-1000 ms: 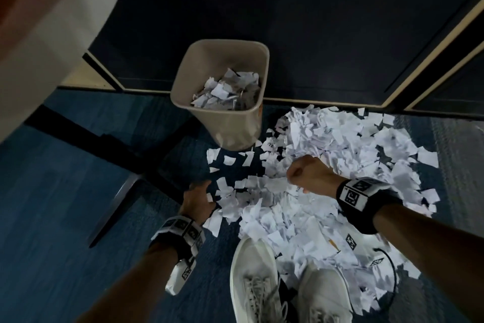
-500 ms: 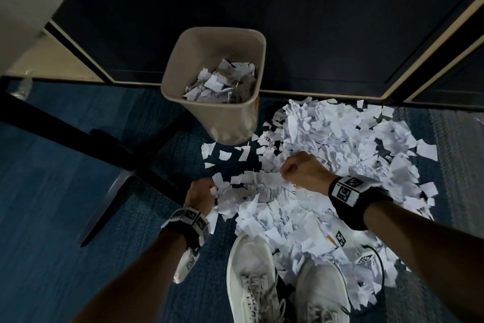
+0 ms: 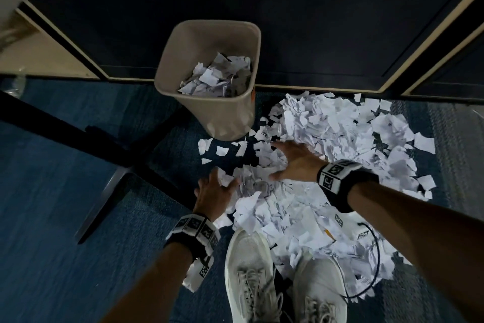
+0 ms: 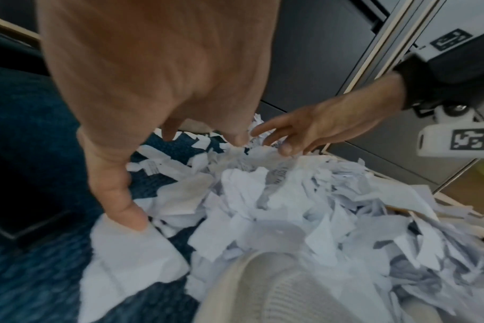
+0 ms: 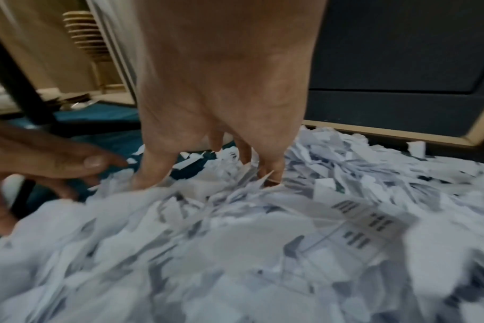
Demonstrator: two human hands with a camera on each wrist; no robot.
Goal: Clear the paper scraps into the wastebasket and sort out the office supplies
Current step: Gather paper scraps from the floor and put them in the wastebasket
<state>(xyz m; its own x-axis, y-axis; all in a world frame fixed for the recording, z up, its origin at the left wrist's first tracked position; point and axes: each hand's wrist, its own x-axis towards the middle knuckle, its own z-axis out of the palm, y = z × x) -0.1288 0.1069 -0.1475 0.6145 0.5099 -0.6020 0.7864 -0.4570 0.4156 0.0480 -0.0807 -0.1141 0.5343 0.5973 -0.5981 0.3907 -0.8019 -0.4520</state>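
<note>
The left hand (image 3: 212, 195) lies spread, fingers straight, on the near-left edge of the paper scraps (image 3: 337, 144) heaped on the blue carpet (image 3: 52, 244). The beige wastebasket (image 3: 222, 116), partly filled, stands just beyond. The right hand (image 3: 296, 160) rests flat and wide on the heap; print on the scraps is unreadable.

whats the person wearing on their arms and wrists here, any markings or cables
Both forearms are bare, with no sleeves in view. The left hand and right hand wear no gloves. Each wrist carries a black band faced with white blocks printed with square black-and-white coded markers. A small white marked unit hangs under the left wrist. A thin black cable loops below the right forearm.
</note>
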